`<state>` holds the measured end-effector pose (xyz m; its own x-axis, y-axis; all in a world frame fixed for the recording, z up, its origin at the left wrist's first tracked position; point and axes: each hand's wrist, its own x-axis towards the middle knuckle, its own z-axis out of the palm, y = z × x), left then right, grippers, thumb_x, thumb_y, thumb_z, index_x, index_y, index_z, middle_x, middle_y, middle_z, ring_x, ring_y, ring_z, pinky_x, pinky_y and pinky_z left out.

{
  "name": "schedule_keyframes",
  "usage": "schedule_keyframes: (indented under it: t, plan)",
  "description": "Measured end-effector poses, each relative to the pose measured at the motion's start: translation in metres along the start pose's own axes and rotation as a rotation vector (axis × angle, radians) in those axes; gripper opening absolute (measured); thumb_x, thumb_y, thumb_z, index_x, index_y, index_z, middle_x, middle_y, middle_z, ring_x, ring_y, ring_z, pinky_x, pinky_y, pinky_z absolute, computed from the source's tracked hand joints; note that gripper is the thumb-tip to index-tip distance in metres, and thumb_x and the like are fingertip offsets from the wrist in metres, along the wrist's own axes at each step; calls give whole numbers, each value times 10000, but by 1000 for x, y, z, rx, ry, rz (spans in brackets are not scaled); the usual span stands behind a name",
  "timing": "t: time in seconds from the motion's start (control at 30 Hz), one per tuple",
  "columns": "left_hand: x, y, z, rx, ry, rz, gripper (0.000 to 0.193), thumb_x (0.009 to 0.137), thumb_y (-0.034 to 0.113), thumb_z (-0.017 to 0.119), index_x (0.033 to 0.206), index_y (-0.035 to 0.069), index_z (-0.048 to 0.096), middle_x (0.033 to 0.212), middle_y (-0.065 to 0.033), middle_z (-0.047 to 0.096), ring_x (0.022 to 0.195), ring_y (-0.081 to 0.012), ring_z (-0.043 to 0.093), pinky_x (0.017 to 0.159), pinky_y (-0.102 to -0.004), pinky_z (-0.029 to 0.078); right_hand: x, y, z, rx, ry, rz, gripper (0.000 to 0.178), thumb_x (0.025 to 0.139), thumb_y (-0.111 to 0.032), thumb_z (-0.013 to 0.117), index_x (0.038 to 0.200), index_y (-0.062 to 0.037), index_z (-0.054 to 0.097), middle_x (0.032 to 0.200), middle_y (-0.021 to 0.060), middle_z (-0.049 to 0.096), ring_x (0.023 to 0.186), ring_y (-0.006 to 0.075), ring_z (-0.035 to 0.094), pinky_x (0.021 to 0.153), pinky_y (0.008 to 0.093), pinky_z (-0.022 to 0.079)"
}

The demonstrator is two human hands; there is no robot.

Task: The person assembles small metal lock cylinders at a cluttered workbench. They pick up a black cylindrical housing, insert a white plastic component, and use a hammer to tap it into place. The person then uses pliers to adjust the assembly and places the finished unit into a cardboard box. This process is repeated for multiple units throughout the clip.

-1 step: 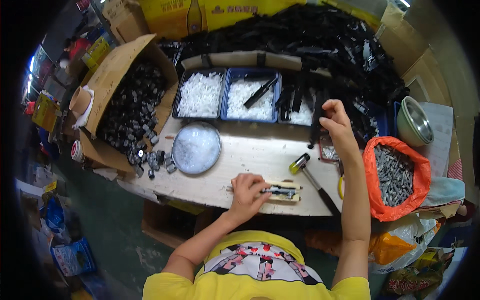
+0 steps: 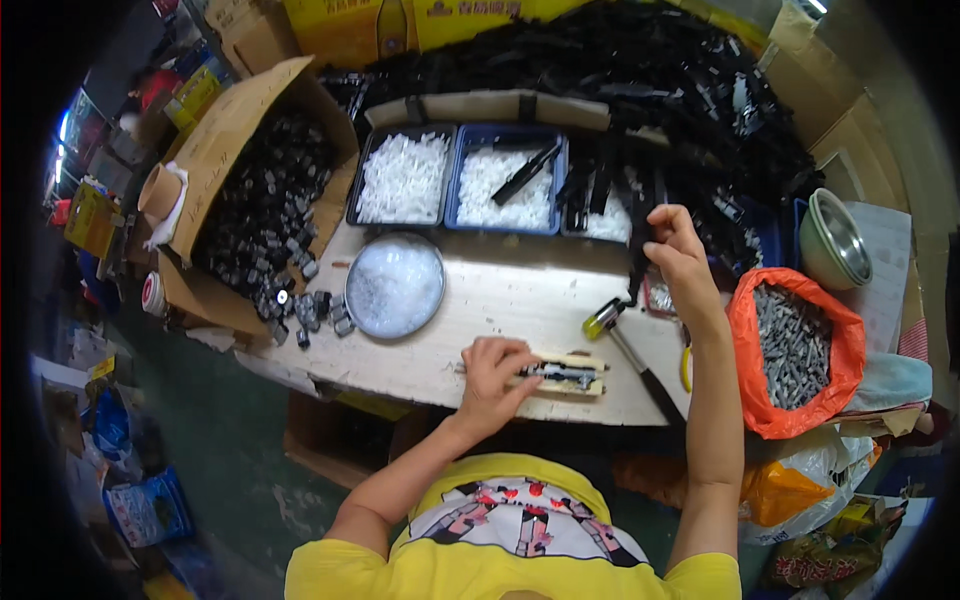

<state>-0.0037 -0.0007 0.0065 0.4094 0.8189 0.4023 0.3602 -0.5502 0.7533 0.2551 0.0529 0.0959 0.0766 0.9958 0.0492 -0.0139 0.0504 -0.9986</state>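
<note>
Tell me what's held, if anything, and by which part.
Left hand: the cream fixture, by its left end. Right hand: cannot tell whether it grips the black strip.

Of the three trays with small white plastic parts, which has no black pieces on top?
The leftmost, black rectangular tray. The blue rectangular tray beside it and the rightmost tray both have black pieces on top.

Cream fixture [image 2: 570, 388]: left end hidden beneath the left hand [image 2: 494, 378].
Right hand [image 2: 680, 255]: anything between its fingertips too dark to tell.
Yellow tool [image 2: 686, 369]: partly behind the right forearm [image 2: 715, 420].
Yellow carton [image 2: 350, 25]: cut off by the top edge.
Distant person [image 2: 157, 88]: blurred.
</note>
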Motion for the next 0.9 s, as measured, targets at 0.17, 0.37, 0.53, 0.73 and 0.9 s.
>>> schedule_keyframes:
  t: [0.17,0.37,0.53,0.73,0.9]
  plan:
    - [-11,-10,-17,-65,51,-126,224,699,136,695,909,89,632,924,-21,558,911,-189,459,794,-322,293,-51,30,31,47,-81,218,286,792,-48,529,1059,-71,429,828,-16,508,715,49,464,654,179,377]
    - [-16,-14,-26,-130,81,-196,186,712,126,695,882,78,639,909,-26,558,881,-189,459,799,-310,304,-76,40,50,-457,-142,-36,311,785,-17,595,1048,-20,429,867,81,554,737,134,522,662,239,429]
    - [-17,-12,-32,-239,103,-266,166,718,73,692,876,54,645,894,-43,552,868,-174,465,748,-279,399,-79,40,47,-704,-250,-310,381,805,-13,563,1153,-31,411,863,116,555,750,213,536,689,294,434]
    - [-19,-14,-37,-197,97,-217,156,718,19,671,869,37,636,899,-54,537,872,-150,485,689,-233,472,-91,29,66,-517,-103,4,430,768,-71,648,1153,-49,458,858,154,551,737,244,542,687,308,440]
    - [-19,-13,-40,-198,93,-198,163,706,12,678,864,23,637,881,-62,543,863,-177,473,668,-244,482,-92,33,65,-625,-241,-111,451,744,-124,681,1144,-38,490,925,169,572,828,305,576,712,354,452]
